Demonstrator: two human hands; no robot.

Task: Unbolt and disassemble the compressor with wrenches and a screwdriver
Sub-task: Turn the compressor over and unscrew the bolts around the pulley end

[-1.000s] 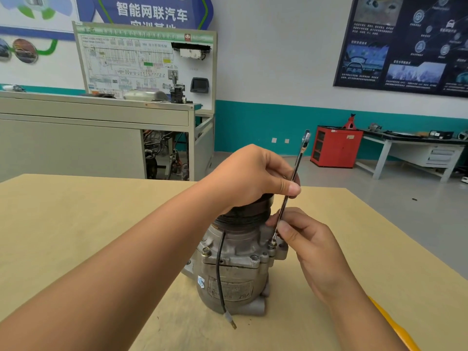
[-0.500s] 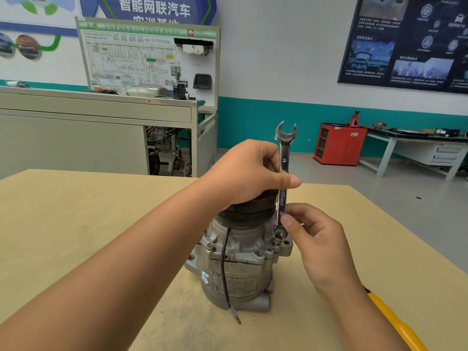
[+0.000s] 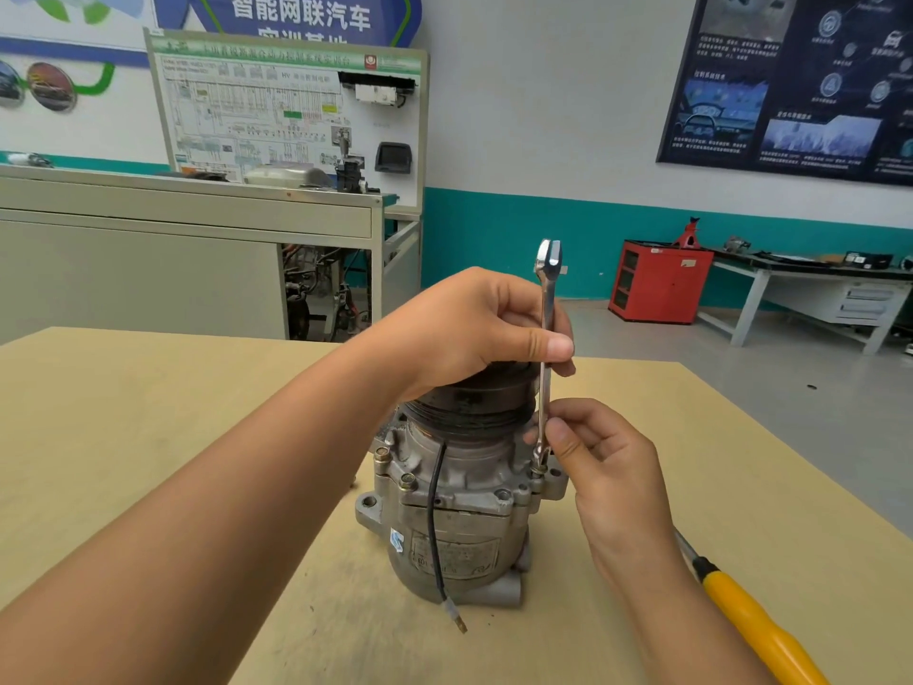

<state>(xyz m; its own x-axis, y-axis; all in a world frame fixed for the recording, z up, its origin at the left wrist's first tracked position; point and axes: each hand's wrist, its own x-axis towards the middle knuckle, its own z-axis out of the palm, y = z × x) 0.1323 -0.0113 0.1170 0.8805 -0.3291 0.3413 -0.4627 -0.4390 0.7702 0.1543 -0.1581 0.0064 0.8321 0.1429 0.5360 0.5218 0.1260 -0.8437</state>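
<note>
Wrench (image 3: 545, 338) upright, long axis vertical, lower end seated on bolt (image 3: 537, 469) at right flange of compressor (image 3: 454, 496), standing on table (image 3: 148, 412). Left hand (image 3: 474, 328) pinching upper shank; right hand (image 3: 593, 447) pinching lower end, nearer bolt. Spin about vertical axis likely next.

2 bare forearms, no sleeves.

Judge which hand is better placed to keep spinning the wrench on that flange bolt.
Right, probably. The right hand pinches the wrench just above the bolt, while the left hand steadies its upper shank and rests on the compressor pulley.
</note>
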